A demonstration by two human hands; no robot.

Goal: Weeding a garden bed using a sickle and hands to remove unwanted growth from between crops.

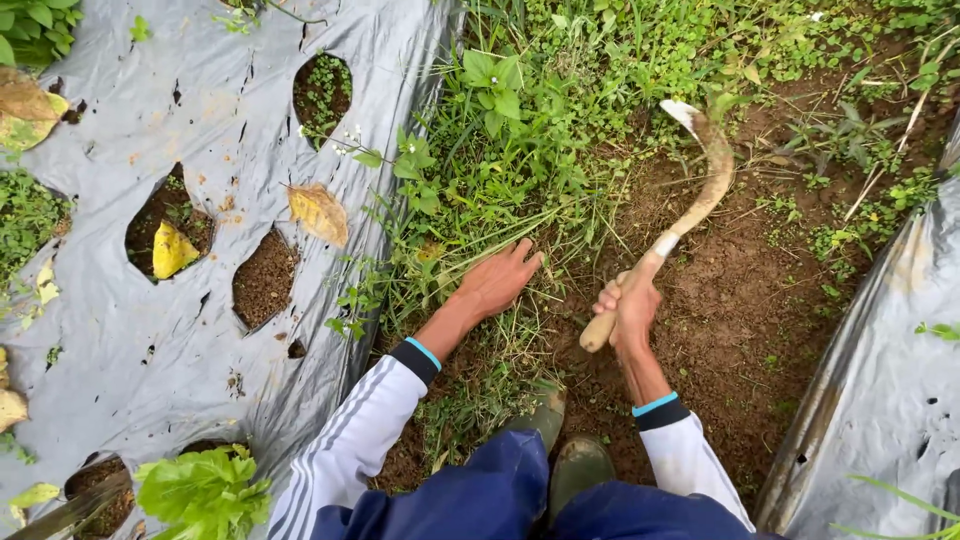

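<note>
I see silver-grey plastic sheet (150, 120) at nine o'clock with dark round holes, yellow-brown leaf (319, 213) on it, green grass (500, 180) at twelve, brown soil (740, 300) at three, pale tan sickle handle (625, 300), white sleeves (350, 440) striped grey with blue-edged black cuffs, navy trousers (480, 500) at six.

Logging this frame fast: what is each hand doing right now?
Left hand: open, palm down on the grass, gripping nothing.
Right hand: closed around the wooden handle of the sickle.

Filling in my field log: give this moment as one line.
left hand: flat on grass | right hand: holds sickle, blade raised | ground: bare soil, plastic mulch
</note>
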